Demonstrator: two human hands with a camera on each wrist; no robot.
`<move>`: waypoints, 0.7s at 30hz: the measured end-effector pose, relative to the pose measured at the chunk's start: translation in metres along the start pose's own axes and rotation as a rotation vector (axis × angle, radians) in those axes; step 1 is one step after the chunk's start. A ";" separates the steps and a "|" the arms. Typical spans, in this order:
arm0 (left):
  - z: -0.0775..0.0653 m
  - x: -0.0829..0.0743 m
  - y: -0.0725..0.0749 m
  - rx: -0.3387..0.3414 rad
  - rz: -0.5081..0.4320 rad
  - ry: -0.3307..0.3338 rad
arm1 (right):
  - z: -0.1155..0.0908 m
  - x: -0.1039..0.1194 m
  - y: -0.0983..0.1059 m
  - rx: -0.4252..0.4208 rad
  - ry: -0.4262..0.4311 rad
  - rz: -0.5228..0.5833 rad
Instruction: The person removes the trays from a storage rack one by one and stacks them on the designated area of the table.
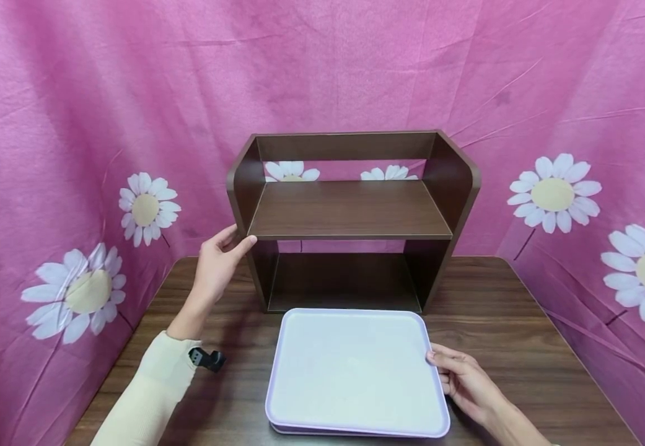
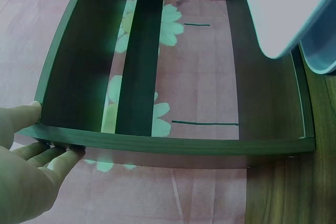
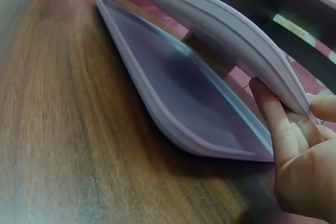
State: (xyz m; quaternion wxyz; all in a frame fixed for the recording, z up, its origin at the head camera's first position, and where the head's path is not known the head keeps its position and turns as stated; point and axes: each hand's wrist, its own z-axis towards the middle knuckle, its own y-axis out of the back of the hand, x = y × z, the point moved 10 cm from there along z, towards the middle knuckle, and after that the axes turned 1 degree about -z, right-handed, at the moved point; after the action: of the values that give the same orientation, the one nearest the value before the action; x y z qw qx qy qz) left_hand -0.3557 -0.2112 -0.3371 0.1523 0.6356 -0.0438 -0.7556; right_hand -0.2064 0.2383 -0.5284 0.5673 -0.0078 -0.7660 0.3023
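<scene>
A dark brown two-tier desk shelf (image 1: pixel 350 210) stands toward the back of the table. My left hand (image 1: pixel 217 263) holds its left side panel, thumb on the front edge and fingers around the outer face. In the left wrist view, the left hand (image 2: pixel 31 166) shows the same hold. In front of the shelf my right hand (image 1: pixel 467 379) pinches the right rim of a pale lilac tray (image 1: pixel 355 371). The right wrist view shows this upper tray (image 3: pixel 220 19) tilted and lifted above a second lilac tray (image 3: pixel 173 87), which lies on the table.
The wood-grain table (image 1: pixel 500 328) has its left, right and back edges in view. Pink fabric with printed daisies (image 1: pixel 344 68) hangs behind and on both sides. A small black device (image 1: pixel 207 359) sits at the left wrist. Both shelf tiers show bare boards.
</scene>
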 end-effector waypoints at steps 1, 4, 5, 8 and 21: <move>0.000 0.000 0.000 0.001 -0.002 0.001 | 0.000 -0.001 0.001 -0.002 -0.005 -0.005; -0.001 -0.001 0.001 -0.002 0.005 0.006 | 0.002 -0.006 0.003 -0.006 -0.026 -0.021; -0.001 -0.001 0.001 -0.004 0.010 0.008 | 0.002 -0.007 0.004 -0.011 -0.034 -0.028; -0.002 -0.002 0.001 -0.005 0.014 0.013 | 0.003 -0.011 0.009 -0.042 -0.055 -0.049; -0.002 -0.003 -0.001 -0.005 0.006 0.009 | 0.003 -0.006 0.021 -0.358 -0.092 -0.536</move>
State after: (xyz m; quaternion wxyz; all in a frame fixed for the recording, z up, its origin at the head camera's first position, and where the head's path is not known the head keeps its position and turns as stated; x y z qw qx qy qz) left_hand -0.3533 -0.2091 -0.3352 0.1565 0.6384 -0.0430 -0.7524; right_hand -0.2141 0.2520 -0.5442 0.5811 0.1081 -0.8066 0.0024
